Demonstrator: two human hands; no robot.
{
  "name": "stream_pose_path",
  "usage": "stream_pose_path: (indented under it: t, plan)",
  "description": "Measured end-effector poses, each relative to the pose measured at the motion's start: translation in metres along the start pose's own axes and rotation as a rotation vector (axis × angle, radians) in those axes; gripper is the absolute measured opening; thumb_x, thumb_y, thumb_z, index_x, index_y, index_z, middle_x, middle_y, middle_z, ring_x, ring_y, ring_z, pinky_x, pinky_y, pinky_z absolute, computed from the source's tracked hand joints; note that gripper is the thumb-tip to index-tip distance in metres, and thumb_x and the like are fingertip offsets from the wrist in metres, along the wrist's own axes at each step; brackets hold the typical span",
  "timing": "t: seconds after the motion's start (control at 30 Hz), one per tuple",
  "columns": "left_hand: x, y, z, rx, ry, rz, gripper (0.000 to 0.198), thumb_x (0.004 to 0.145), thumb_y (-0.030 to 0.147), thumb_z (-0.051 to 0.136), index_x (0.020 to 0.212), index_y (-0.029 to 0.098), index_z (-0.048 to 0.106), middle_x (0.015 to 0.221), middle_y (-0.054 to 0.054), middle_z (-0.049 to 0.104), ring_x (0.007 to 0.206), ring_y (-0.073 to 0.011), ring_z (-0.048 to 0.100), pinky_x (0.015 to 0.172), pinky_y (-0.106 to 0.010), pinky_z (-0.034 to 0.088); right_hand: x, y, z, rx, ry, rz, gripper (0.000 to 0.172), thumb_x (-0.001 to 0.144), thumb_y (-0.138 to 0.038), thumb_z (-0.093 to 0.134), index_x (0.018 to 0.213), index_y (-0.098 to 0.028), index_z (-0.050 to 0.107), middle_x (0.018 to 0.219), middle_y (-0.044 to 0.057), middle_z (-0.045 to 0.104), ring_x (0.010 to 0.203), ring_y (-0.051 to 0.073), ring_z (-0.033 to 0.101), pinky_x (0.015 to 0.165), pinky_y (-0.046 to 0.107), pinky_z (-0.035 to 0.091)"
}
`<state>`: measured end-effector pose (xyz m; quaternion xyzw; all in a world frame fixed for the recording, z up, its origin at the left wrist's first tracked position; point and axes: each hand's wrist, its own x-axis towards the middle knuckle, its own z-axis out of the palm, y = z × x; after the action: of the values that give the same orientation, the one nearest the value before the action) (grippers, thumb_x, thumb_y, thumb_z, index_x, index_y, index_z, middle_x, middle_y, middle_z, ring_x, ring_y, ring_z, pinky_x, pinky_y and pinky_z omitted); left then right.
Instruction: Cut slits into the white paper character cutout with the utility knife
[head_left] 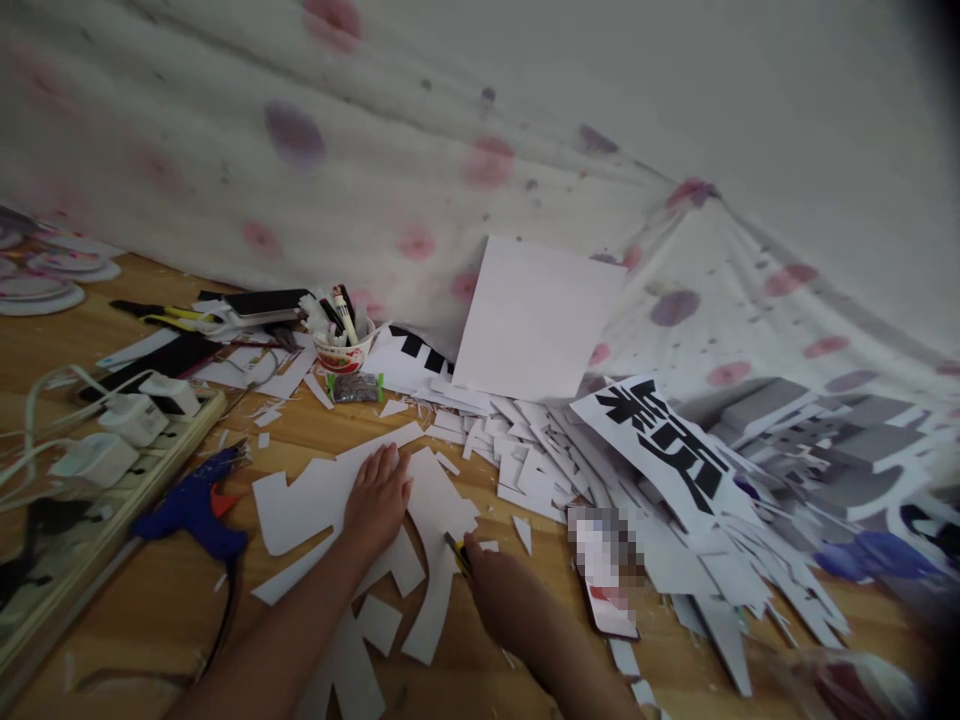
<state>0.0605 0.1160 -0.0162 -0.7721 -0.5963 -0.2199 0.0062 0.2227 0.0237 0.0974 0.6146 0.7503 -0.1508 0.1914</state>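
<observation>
A large white cut-out shape (322,490), seemingly of board or card, lies flat on the wooden table in front of me. My left hand (377,500) presses down on it, fingers stretched out flat and holding nothing. Closed around a yellow and black utility knife (458,553), my right hand (499,585) is at the right side of the shape. The blade end touches or nearly touches the white piece's edge; I cannot tell which. Smaller white offcuts (380,622) lie below my left hand.
A blue glue gun (199,505) and a power strip (176,430) with chargers lie left. Behind are a cup of pens (341,345) and a blank white square sheet (536,320). A phone (607,575) and heaped white scraps (675,550) with a black-printed sheet (652,440) are right.
</observation>
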Motion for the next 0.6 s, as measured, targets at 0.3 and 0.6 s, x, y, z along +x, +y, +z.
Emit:
stream_pose_path:
  t: [0.3,0.6]
  plan:
    - [0.001,0.003,0.0,-0.005,-0.054,-0.015,0.042,0.086,0.027,0.037,0.125,0.015,0.048,0.136,-0.014,0.042,0.127,-0.0253,0.035,0.104,-0.043,0.026,-0.025,0.024,-0.001,0.294,-0.016,0.19,0.05,0.085,-0.018,0.04,0.134,-0.016,0.035,0.103,0.009,0.067,0.087,0.018,0.064,0.07,0.024,0.044]
    - [0.026,-0.019,-0.019,-0.256,-0.035,0.2,0.04,0.088,0.022,0.029,0.124,0.019,0.044,0.137,-0.006,0.041,0.128,-0.0169,0.033,0.105,-0.038,0.028,0.012,0.082,0.036,0.32,0.235,0.371,0.048,0.089,-0.036,0.033,0.135,-0.022,0.032,0.107,0.009,0.061,0.092,0.019,0.061,0.069,0.026,0.043]
